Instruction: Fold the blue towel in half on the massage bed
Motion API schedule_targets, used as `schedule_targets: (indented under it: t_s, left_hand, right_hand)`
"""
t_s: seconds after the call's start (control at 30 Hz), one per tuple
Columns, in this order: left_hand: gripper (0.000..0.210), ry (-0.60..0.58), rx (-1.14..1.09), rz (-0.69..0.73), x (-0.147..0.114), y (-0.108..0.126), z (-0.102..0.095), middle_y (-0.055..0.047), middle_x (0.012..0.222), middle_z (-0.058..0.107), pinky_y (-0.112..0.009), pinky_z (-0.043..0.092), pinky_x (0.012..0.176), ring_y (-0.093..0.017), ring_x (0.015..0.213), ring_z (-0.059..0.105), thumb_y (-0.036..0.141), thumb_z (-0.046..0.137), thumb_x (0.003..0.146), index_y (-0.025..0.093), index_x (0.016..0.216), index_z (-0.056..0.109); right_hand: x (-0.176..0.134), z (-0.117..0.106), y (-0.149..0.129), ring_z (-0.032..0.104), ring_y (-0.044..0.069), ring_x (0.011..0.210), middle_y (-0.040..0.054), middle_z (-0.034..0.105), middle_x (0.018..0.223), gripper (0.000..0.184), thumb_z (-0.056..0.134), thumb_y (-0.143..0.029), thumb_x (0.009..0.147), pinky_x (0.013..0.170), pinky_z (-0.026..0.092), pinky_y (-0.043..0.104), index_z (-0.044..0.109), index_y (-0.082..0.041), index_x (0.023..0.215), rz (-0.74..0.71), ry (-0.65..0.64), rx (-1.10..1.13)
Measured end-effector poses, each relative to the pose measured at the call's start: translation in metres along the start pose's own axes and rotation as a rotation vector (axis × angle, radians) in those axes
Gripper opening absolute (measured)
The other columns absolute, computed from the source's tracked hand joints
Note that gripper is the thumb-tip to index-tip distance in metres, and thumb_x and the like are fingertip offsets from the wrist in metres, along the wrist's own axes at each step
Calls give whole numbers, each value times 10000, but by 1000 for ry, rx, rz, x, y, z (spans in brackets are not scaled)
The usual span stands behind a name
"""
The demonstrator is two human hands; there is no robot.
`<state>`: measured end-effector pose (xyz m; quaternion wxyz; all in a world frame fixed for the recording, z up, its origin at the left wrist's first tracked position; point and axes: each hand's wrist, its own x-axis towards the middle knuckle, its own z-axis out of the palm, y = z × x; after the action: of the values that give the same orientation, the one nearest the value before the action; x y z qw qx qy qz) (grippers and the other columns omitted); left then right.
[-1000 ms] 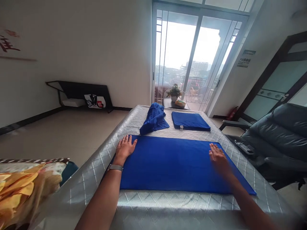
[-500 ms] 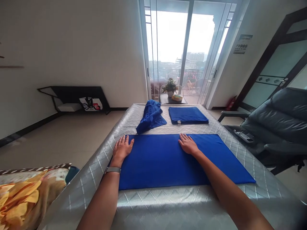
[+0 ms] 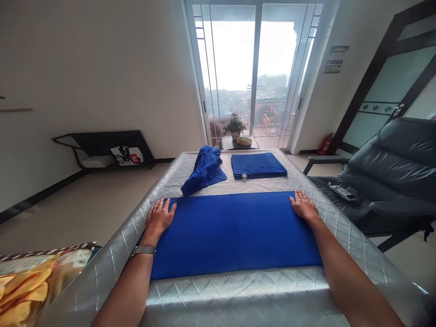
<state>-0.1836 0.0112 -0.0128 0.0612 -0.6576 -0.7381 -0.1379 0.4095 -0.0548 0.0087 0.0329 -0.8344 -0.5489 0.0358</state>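
I have the left hand (image 3: 159, 219) and right hand (image 3: 305, 207) flat, fingers slightly spread, on a smooth rectangular blue cloth (image 3: 235, 234), a crumpled cloth (image 3: 204, 171) beyond the left fingertips.

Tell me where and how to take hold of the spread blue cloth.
Take the spread blue cloth by its two far corners, coming in from the left and right sides and pinching the edge. That seems best because it lies flat and wide, with no raised part to grab, and the left hand and right hand rest near those corners.
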Motion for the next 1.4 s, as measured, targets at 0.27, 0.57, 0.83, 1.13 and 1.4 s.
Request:
schedule_targets:
  t_s: [0.27, 0.57, 0.83, 1.13, 1.4]
  left_hand:
    - [527, -36, -73, 508, -36, 127, -15, -131, 1492, 542, -403, 325, 1201, -245, 1404, 464, 421, 335, 1030, 136, 1416, 555]
    - [610, -224, -166, 568, -30, 216, 5, -134, 1588, 416, -424, 253, 1236, -248, 1488, 343, 491, 235, 1055, 147, 1514, 440]
    - [609, -244, -67, 355, 2, 98, 8, -99, 1631, 335, -427, 213, 1242, -221, 1514, 282, 445, 222, 1044, 152, 1562, 351]
    - [652, -205, 10, 105, 25, -7, 8, -152, 1626, 316, -450, 236, 1229, -255, 1518, 264, 468, 245, 1026, 99, 1553, 352]
    - [741, -202, 2, 36, 27, -21, 6, -161, 1625, 314, -428, 218, 1241, -255, 1519, 264, 555, 201, 1021, 65, 1564, 320]
  right_hand:
    - [7, 10, 1, 199, 242, 1535, 133, 208, 1674, 707, 166, -438, 1022, 1249, 147, 387, 236, -28, 1594, -8, 33, 35]
    - [5, 11, 1, 208, 241, 1533, 129, 227, 1669, 707, 164, -446, 1018, 1250, 144, 390, 243, -49, 1597, -14, 44, 52]
    - [10, 16, 4, 209, 247, 1533, 132, 232, 1667, 706, 172, -448, 1020, 1250, 143, 399, 252, -48, 1595, -20, 50, 44]
    - [10, 16, 6, 202, 244, 1536, 122, 234, 1667, 719, 151, -457, 1021, 1251, 151, 396, 243, -31, 1593, -26, 62, 14]
    - [11, 14, 8, 195, 245, 1538, 131, 224, 1669, 722, 139, -453, 1017, 1251, 158, 406, 240, -28, 1592, -27, 51, -11]
